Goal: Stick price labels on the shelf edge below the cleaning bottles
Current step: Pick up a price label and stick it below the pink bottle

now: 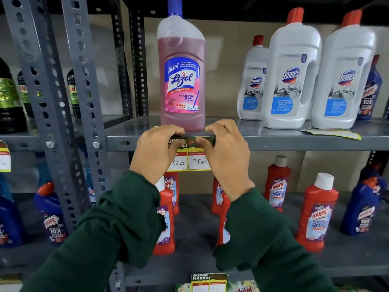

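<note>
A pink Lizol bottle (182,68) stands upright at the front of the grey metal shelf. Directly below it, a price label (194,160) with a dark "SUPER MARKET" top and two white price boxes hangs against the shelf edge (294,143). My left hand (156,153) and my right hand (227,157) both press the label's top strip onto the edge with thumbs and fingertips. The hands hide part of the label. Three white Domex bottles (291,76) stand to the right on the same shelf.
A loose yellow-edged label (330,133) lies flat under the Domex bottles. Red Harpic bottles (316,213) and blue ones (362,209) fill the shelf below, where another label (208,282) hangs. Perforated grey uprights (63,102) rise at the left, with dark bottles behind.
</note>
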Action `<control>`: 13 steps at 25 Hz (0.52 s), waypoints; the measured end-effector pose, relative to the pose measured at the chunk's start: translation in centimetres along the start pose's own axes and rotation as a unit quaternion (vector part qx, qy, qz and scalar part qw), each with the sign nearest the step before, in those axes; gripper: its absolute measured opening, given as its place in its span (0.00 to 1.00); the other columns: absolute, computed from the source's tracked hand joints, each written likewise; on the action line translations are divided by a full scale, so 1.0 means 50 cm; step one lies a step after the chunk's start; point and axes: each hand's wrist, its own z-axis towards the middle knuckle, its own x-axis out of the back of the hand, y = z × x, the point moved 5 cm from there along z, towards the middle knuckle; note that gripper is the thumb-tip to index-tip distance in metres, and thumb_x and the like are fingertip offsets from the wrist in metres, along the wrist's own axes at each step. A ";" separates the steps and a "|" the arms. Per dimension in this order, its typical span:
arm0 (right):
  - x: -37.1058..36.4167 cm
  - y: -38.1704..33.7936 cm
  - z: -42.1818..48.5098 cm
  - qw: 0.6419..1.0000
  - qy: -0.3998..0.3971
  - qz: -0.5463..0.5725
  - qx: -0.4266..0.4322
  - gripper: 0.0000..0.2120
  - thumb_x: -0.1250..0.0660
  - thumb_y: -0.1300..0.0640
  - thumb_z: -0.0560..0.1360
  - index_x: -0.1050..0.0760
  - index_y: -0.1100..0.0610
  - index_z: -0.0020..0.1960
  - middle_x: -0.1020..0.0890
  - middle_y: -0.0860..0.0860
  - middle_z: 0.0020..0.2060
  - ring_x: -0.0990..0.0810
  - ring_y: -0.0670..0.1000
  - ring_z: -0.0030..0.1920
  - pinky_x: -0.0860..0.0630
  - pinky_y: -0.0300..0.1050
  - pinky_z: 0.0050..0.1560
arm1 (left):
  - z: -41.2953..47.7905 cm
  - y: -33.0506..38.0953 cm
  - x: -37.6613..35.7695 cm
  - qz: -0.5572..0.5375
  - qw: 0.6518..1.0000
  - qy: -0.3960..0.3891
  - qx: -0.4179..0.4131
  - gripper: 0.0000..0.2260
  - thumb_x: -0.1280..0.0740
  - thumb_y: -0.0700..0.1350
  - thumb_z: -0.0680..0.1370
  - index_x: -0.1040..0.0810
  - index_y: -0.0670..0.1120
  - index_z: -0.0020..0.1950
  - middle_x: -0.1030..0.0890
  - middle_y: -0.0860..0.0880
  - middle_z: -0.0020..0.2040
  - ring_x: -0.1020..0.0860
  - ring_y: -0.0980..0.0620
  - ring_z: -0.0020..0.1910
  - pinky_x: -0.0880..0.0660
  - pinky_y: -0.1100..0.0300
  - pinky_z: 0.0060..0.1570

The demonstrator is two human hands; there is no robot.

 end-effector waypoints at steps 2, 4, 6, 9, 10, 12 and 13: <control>-0.015 0.007 -0.002 0.999 -0.029 0.001 0.021 0.19 0.33 0.50 0.73 0.28 0.60 0.58 0.22 0.58 0.58 0.26 0.57 0.61 0.34 0.52 0.65 | 0.008 -0.003 -0.010 -0.001 1.000 -0.028 -0.004 0.11 0.32 0.39 0.75 0.23 0.42 0.57 0.18 0.42 0.56 0.23 0.45 0.57 0.31 0.57 0.59; -0.029 0.011 -0.004 0.997 -0.041 -0.051 0.044 0.22 0.37 0.45 0.74 0.28 0.60 0.59 0.21 0.58 0.59 0.28 0.56 0.64 0.43 0.54 0.71 | 0.009 0.001 -0.019 0.044 0.998 -0.032 -0.030 0.11 0.36 0.42 0.77 0.23 0.41 0.58 0.19 0.42 0.57 0.23 0.44 0.59 0.31 0.50 0.61; -0.033 0.015 -0.002 0.996 -0.036 -0.067 0.047 0.21 0.38 0.42 0.74 0.26 0.58 0.57 0.18 0.57 0.55 0.24 0.55 0.59 0.42 0.53 0.70 | 0.006 0.001 -0.020 0.069 0.997 -0.020 -0.028 0.10 0.36 0.44 0.78 0.21 0.42 0.55 0.17 0.42 0.53 0.21 0.44 0.55 0.29 0.46 0.59; -0.024 0.022 0.010 0.997 -0.037 -0.047 0.046 0.19 0.36 0.43 0.73 0.23 0.56 0.54 0.16 0.55 0.50 0.21 0.55 0.53 0.35 0.51 0.64 | 0.012 -0.012 -0.008 0.036 0.999 -0.030 -0.001 0.09 0.35 0.46 0.77 0.19 0.44 0.53 0.16 0.45 0.51 0.20 0.46 0.52 0.25 0.48 0.55; -0.021 0.024 0.014 0.997 -0.040 -0.044 0.050 0.17 0.36 0.44 0.73 0.23 0.56 0.53 0.15 0.55 0.49 0.21 0.55 0.52 0.33 0.51 0.61 | 0.016 -0.020 -0.002 0.019 0.999 -0.050 0.009 0.09 0.35 0.46 0.77 0.19 0.45 0.53 0.16 0.46 0.52 0.20 0.48 0.52 0.25 0.52 0.55; -0.016 0.027 0.020 0.997 -0.046 -0.035 0.056 0.13 0.36 0.48 0.74 0.22 0.55 0.52 0.15 0.54 0.48 0.21 0.55 0.51 0.28 0.51 0.56 | 0.029 -0.035 0.009 -0.009 0.993 -0.114 0.013 0.09 0.34 0.45 0.76 0.20 0.46 0.55 0.16 0.47 0.53 0.21 0.53 0.49 0.27 0.69 0.51; -0.013 0.027 0.021 0.997 -0.047 -0.029 0.061 0.11 0.36 0.50 0.75 0.22 0.54 0.52 0.15 0.54 0.47 0.20 0.56 0.51 0.27 0.51 0.54 | 0.035 -0.042 0.015 -0.014 0.989 -0.148 0.009 0.09 0.34 0.43 0.76 0.21 0.47 0.56 0.16 0.48 0.52 0.22 0.56 0.47 0.31 0.78 0.46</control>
